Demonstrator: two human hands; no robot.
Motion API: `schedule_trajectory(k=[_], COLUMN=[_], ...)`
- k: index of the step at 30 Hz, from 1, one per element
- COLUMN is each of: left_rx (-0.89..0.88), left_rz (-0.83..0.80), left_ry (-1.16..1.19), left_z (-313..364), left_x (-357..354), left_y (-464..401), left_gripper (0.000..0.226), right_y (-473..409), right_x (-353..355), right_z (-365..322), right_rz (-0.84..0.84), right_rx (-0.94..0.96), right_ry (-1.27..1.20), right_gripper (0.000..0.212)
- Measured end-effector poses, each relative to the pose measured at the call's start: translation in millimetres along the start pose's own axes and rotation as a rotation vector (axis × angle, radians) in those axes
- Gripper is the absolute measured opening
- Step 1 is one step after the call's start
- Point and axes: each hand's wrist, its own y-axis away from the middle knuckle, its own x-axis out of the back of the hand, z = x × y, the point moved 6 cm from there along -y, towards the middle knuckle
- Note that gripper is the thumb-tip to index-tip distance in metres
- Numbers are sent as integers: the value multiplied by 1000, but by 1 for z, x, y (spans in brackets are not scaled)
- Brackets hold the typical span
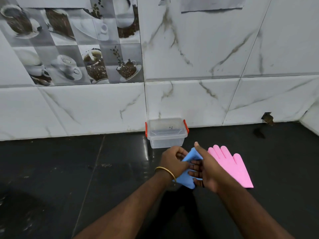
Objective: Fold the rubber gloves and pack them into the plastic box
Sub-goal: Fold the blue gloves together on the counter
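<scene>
Both hands meet over the dark bench (51,169), each holding the blue glove (185,181). The left hand (172,161) has its fingers (179,155) curled and clenched on the glove's upper portion; a gold bangle (165,171) sits on that wrist. The right hand (207,169) has its fingers spread across the glove's middle, pressing it, thumb raised toward the wall. The glove is bunched and partly folded between the two sets of fingers, its lower end showing below them.

The pink glove (231,166) lies flat on the bench just right of the right hand's fingers, unfolded, its own fingers pointing toward the wall.

The plastic box (166,133) stands just beyond the fingers, against the marble-tiled wall (207,66). Its clear lid is on, red clips at both ends.
</scene>
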Motion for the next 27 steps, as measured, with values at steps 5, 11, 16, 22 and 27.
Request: schedule_trajectory(k=[5,11,16,22,27], left_rx=[-490,-287,955,896,396], left_rz=[-88,8,25,1,256], left_ry=[-334,-81,552,930,891], left_z=[37,-14,-126,-132,-99], left_x=[18,71,87,133,187], left_y=[27,57,101,90,48], left_gripper=[24,19,51,24,34], right_y=[5,3,2,-1,-2], right_x=[-11,-52,-87,-138,-160], right_z=[-8,10,30,24,-16], right_rz=[-87,-73,-144,-226,-401], right_rx=[-10,93,89,128,356], right_ry=[-39,49,122,191,33], right_gripper=[31,15,15,25,26])
